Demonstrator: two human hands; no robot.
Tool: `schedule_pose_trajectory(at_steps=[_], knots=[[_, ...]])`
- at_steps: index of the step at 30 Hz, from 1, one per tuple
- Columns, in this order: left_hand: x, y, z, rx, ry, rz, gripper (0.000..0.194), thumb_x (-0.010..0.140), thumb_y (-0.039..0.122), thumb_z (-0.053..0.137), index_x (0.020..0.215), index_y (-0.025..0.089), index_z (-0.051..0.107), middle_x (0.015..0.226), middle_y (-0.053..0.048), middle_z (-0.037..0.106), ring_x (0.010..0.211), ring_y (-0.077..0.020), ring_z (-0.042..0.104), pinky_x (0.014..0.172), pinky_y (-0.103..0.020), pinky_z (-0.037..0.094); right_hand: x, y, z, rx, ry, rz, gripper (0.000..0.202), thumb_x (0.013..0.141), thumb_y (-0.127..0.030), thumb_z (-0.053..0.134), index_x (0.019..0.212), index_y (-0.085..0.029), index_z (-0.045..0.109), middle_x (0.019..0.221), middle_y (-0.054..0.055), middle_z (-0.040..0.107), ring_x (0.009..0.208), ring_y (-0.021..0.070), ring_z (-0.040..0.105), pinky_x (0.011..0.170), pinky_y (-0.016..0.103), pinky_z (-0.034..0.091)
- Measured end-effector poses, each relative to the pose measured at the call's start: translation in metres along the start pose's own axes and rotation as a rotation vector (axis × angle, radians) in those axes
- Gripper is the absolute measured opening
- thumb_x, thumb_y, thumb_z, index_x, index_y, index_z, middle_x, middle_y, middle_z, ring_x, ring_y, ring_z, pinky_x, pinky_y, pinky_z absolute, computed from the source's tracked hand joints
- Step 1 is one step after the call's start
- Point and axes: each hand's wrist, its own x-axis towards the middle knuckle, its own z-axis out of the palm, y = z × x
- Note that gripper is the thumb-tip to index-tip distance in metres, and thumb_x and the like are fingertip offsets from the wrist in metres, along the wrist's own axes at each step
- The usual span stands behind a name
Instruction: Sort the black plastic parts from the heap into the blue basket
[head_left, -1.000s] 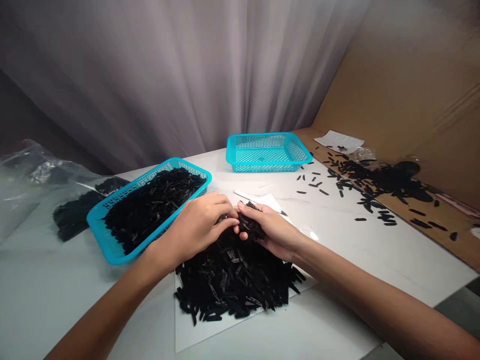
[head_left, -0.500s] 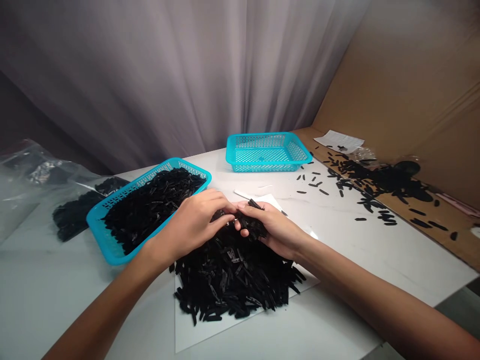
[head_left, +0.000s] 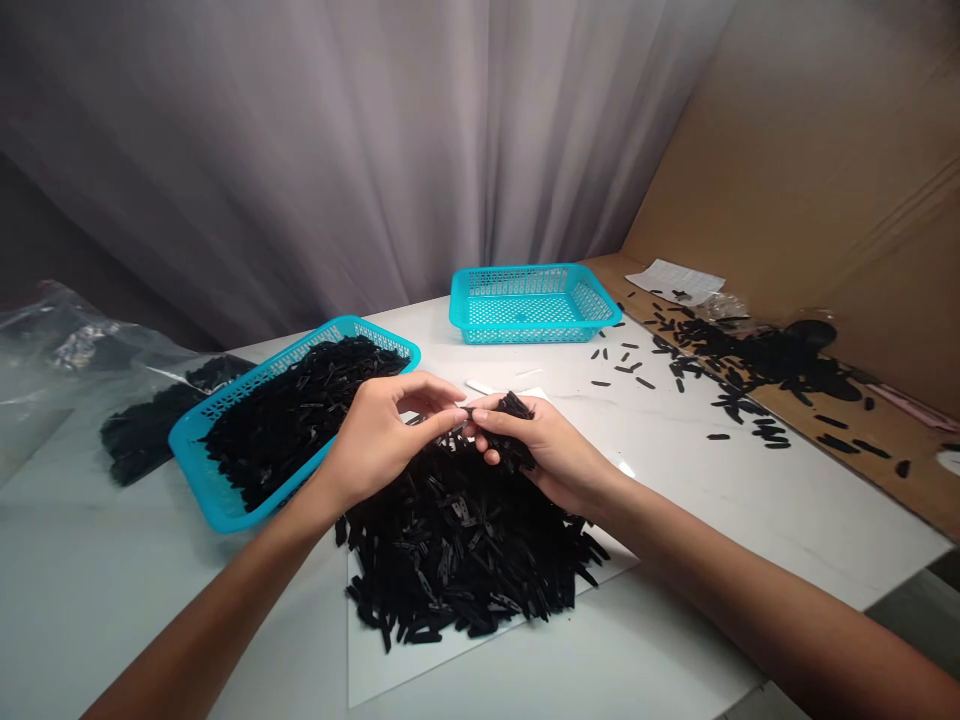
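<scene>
Over a heap of black snap hair clips (head_left: 480, 550) on a white sheet (head_left: 375, 670), both hands meet. My right hand (head_left: 555, 440) is closed round a bunch of black hair clips (head_left: 517, 408), their ends sticking out past the fingers. At its thumb tip shows the end of a single dark clip (head_left: 469, 412). My left hand (head_left: 382, 430) pinches that piece between thumb and fingertips, its other fingers curved above. Some heaped clips show grey slotted undersides; most of the bunch is hidden in the palm.
Left stands a blue basket (head_left: 225, 515) full of black clips, beside a clear plastic bag (head_left: 97, 345) with dark contents. Another blue basket (head_left: 536, 330) sits at the back. Loose black pieces (head_left: 765, 355) lie scattered on cardboard at right, near a paper slip (head_left: 675, 280).
My left hand has turned, and its thumb and fingertips have come together on a small piece at the right thumb. The right hand keeps its bunch nearly in place.
</scene>
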Motion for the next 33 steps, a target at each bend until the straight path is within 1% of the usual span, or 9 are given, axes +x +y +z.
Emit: schedule_pose_trajectory(at_steps=[2, 4, 8, 10, 15, 18, 22, 26, 33], knots=[[-0.0006, -0.0018, 0.0025, -0.051, 0.059, -0.018, 0.019, 0.079, 0.030, 0.079, 0.096, 0.021, 0.076, 0.085, 0.000, 0.076, 0.080, -0.0131, 0.071, 0.078, -0.022, 0.056, 0.0002, 0.0000, 0.0000, -0.020, 0.010, -0.027, 0.020, 0.075, -0.030, 0.081, 0.075, -0.015, 0.069, 0.073, 0.000, 0.063, 0.061, 0.0087, 0.053, 0.060, 0.024, 0.038], [-0.0018, -0.0024, 0.0051, -0.084, 0.121, -0.025, 0.022, 0.076, 0.030, 0.082, 0.095, 0.020, 0.075, 0.084, 0.000, 0.075, 0.079, -0.0134, 0.071, 0.077, -0.022, 0.057, 0.0006, 0.0004, -0.0003, -0.038, 0.019, -0.034, 0.022, 0.074, -0.032, 0.082, 0.074, -0.015, 0.069, 0.072, -0.001, 0.063, 0.060, 0.0087, 0.052, 0.060, 0.024, 0.038], [-0.0028, -0.0022, 0.0092, -0.174, 0.171, -0.060, 0.027, 0.069, 0.028, 0.087, 0.091, 0.018, 0.075, 0.083, -0.001, 0.075, 0.078, -0.0140, 0.072, 0.075, -0.021, 0.059, 0.0014, 0.0018, -0.0005, -0.060, 0.044, -0.038, 0.025, 0.072, -0.035, 0.083, 0.072, -0.014, 0.068, 0.071, 0.000, 0.063, 0.060, 0.0093, 0.052, 0.059, 0.025, 0.037], [-0.0023, -0.0023, 0.0103, -0.224, 0.176, -0.089, 0.030, 0.067, 0.027, 0.088, 0.092, 0.018, 0.075, 0.082, -0.001, 0.075, 0.079, -0.0141, 0.072, 0.076, -0.021, 0.060, 0.0016, 0.0022, -0.0001, -0.060, 0.054, -0.044, 0.027, 0.071, -0.036, 0.084, 0.071, -0.014, 0.068, 0.071, 0.000, 0.063, 0.061, 0.0099, 0.052, 0.059, 0.026, 0.038], [-0.0003, -0.0024, 0.0105, -0.353, 0.137, -0.179, 0.033, 0.073, 0.032, 0.085, 0.098, 0.015, 0.074, 0.083, -0.004, 0.076, 0.075, -0.0141, 0.073, 0.078, -0.024, 0.061, 0.0014, 0.0015, 0.0011, -0.067, 0.082, -0.055, 0.029, 0.070, -0.037, 0.084, 0.071, -0.014, 0.066, 0.072, 0.000, 0.063, 0.060, 0.0093, 0.051, 0.059, 0.026, 0.037], [0.0004, -0.0030, 0.0102, -0.402, 0.125, -0.217, 0.038, 0.070, 0.030, 0.087, 0.102, 0.014, 0.074, 0.084, -0.004, 0.075, 0.075, -0.0147, 0.073, 0.078, -0.025, 0.061, 0.0006, 0.0011, 0.0016, -0.078, 0.087, -0.069, 0.029, 0.071, -0.037, 0.084, 0.070, -0.014, 0.066, 0.071, 0.000, 0.062, 0.060, 0.0092, 0.050, 0.059, 0.026, 0.037], [0.0007, -0.0053, 0.0090, -0.392, 0.127, -0.229, 0.039, 0.070, 0.029, 0.086, 0.102, 0.014, 0.073, 0.084, -0.005, 0.075, 0.077, -0.0153, 0.072, 0.079, -0.026, 0.060, -0.0007, 0.0005, 0.0022, -0.097, 0.091, -0.078, 0.029, 0.071, -0.037, 0.084, 0.070, -0.015, 0.066, 0.068, -0.001, 0.060, 0.060, 0.0098, 0.049, 0.059, 0.027, 0.038], [0.0007, -0.0071, 0.0073, -0.352, 0.135, -0.206, 0.042, 0.068, 0.027, 0.087, 0.105, 0.014, 0.072, 0.087, -0.006, 0.076, 0.083, -0.0165, 0.072, 0.082, -0.026, 0.059, -0.0004, 0.0000, 0.0017, -0.103, 0.092, -0.081, 0.030, 0.071, -0.039, 0.083, 0.069, -0.015, 0.066, 0.070, 0.000, 0.061, 0.060, 0.0103, 0.050, 0.058, 0.027, 0.038], [0.0003, -0.0030, 0.0066, -0.285, 0.135, -0.180, 0.045, 0.069, 0.028, 0.087, 0.109, 0.015, 0.070, 0.091, -0.006, 0.076, 0.086, -0.0176, 0.073, 0.083, -0.027, 0.060, 0.0015, 0.0021, -0.0016, -0.145, 0.079, -0.118, 0.033, 0.074, -0.045, 0.080, 0.071, -0.015, 0.067, 0.071, 0.001, 0.061, 0.061, 0.0109, 0.051, 0.059, 0.027, 0.039]])
